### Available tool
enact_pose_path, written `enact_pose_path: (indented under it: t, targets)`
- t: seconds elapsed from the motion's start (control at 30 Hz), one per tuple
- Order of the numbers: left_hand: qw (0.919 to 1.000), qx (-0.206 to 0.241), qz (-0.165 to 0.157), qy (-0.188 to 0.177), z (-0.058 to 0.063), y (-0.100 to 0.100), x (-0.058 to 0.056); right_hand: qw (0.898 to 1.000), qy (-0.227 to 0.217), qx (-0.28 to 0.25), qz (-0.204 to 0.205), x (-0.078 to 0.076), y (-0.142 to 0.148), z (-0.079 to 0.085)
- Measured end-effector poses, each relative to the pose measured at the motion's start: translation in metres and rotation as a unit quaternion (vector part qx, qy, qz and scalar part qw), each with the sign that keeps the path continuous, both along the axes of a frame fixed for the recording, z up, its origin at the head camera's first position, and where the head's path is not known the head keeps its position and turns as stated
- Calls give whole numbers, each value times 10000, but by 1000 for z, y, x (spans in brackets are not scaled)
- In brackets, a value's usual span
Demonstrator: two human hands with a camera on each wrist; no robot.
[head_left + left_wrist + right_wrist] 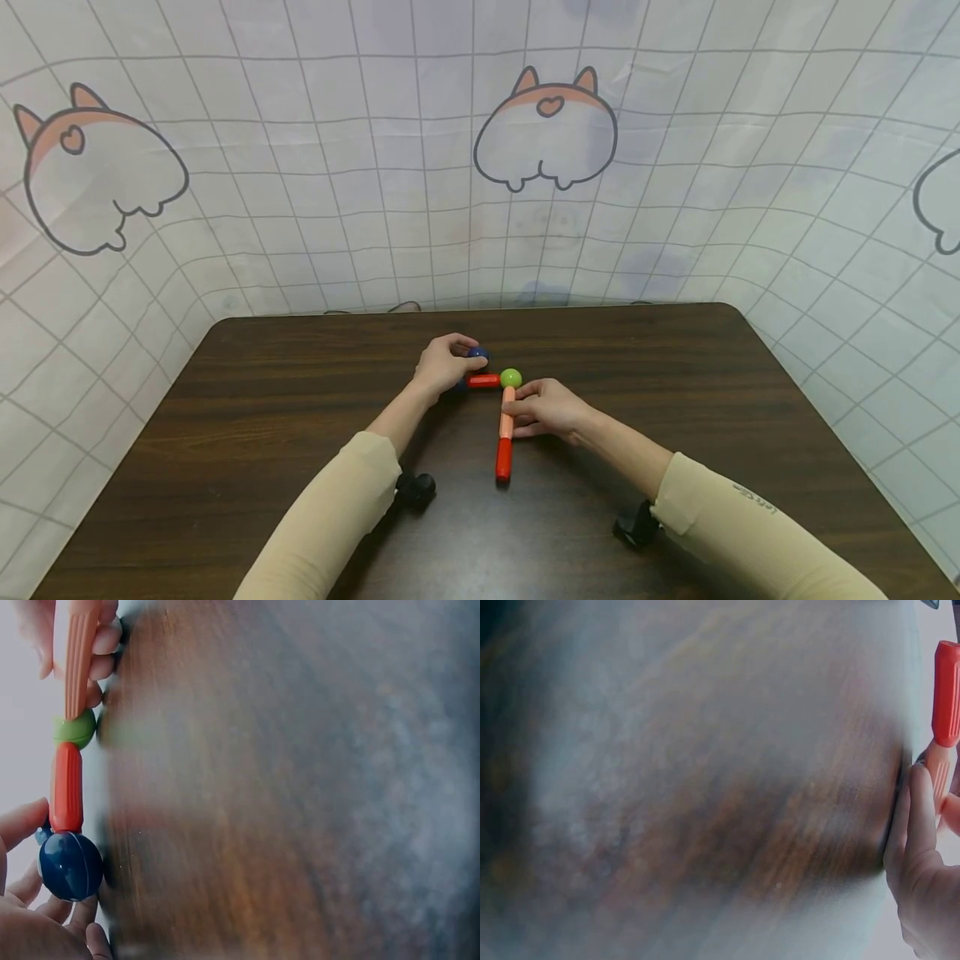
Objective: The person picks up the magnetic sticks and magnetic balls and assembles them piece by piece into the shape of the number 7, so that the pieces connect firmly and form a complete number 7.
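Note:
My left hand (444, 365) pinches a dark blue ball (477, 354) between thumb and fingers. Just below it, a second blue ball (71, 866) joins one end of a short red stick (483, 381); in the head view the hand mostly covers this ball. At the stick's other end is a green ball (511, 378). From the green ball an orange stick (507, 412) runs toward me, gripped by my right hand (551, 408) between thumb and fingers. Another red stick (503, 460) continues from the orange one's near end, also seen in the right wrist view.
The pieces lie on a dark wood-grain table (262, 417). A white grid-patterned curtain (375, 167) with cartoon animals hangs around its back and sides. Black devices (415, 490) sit at both wrists by the sleeves. Thin cables show at the table's far edge.

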State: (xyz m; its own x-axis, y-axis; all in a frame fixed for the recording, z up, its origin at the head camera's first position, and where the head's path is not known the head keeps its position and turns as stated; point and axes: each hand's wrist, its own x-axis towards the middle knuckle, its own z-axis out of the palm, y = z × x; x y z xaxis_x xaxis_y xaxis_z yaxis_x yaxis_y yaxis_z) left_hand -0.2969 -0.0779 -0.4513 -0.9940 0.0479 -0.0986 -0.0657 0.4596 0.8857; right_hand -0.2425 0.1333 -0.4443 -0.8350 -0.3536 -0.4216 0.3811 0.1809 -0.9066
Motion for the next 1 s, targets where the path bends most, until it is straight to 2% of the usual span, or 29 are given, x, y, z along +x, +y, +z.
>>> enact_pose_path:
  t: [0.23, 0.67, 1.0]
  targets:
    - [9987, 485, 125, -5, 0, -5, 2, 10000, 84, 34, 8, 0, 0, -2]
    - [9964, 783, 274, 199, 2, -18, 5, 9998, 58, 144, -106, 0, -2, -2]
    - [9948, 878, 105, 503, 9, -26, 10, 9998, 51, 111, -137, -1, -3, -2]
